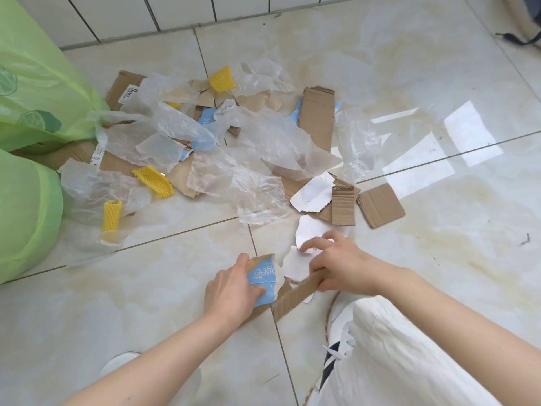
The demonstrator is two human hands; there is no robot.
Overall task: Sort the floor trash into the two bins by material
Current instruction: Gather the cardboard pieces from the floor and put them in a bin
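Note:
Low in the middle of the view, my left hand point(231, 290) grips a torn blue-printed cardboard piece point(261, 273). Beside it my right hand point(336, 265) holds a brown corrugated strip point(295, 295) between thumb and palm while its fingers rest on white torn card pieces point(295, 263). Beyond lies the trash pile: crumpled clear plastic film point(234, 177), brown cardboard sheets point(317, 115), yellow foam netting pieces point(153, 180) and a white card point(311, 191). Two bins lined with green bags stand at the left, one far point(38, 83), one near point(26, 212).
A white tiled wall point(175, 13) runs along the back. The glossy floor tiles point(439, 215) right of the pile are bare and reflect window light. My white-trousered knee and white shoe point(339, 344) fill the bottom right; another shoe tip point(120, 361) shows bottom left.

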